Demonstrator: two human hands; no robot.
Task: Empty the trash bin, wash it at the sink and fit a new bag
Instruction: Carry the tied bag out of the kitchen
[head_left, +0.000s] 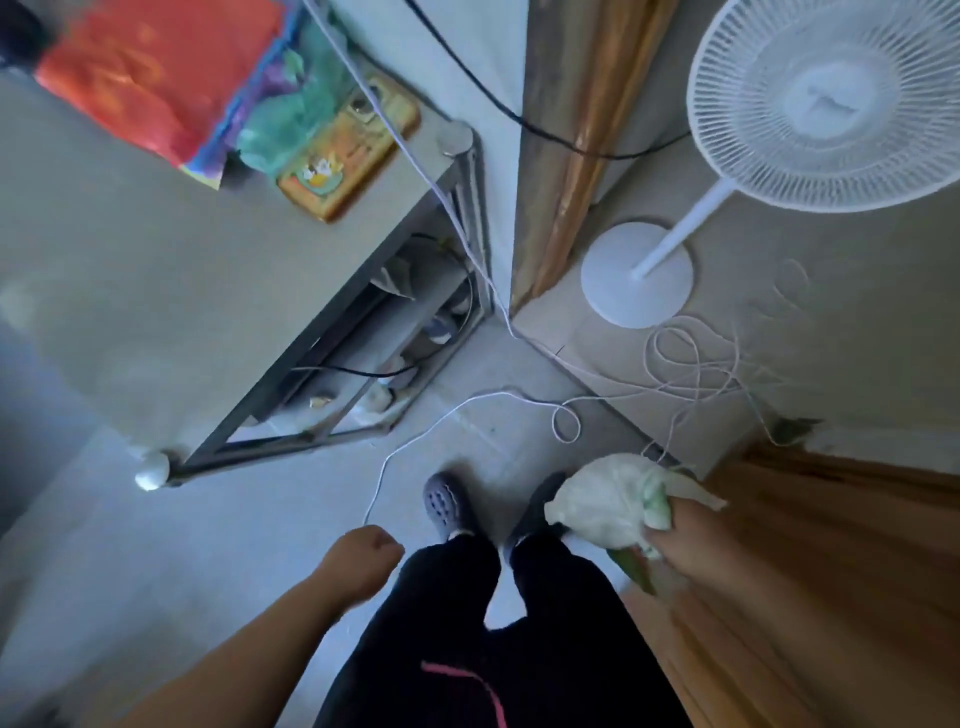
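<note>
My right hand (675, 540) grips the gathered neck of a pale green, filled trash bag (605, 501), which hangs at my right side above the floor. My left hand (363, 553) swings at my left side with its fingers curled and nothing in it. No trash bin and no sink appear in this view. I am looking straight down at my legs and dark clogs (445, 504) on the grey floor.
A grey table (156, 291) with a red bag (156, 67), a green bag and an orange box fills the left. White cables (467, 410) trail across the floor ahead. A white standing fan (826, 98) is at the right. A wooden door (831, 571) lies at my right.
</note>
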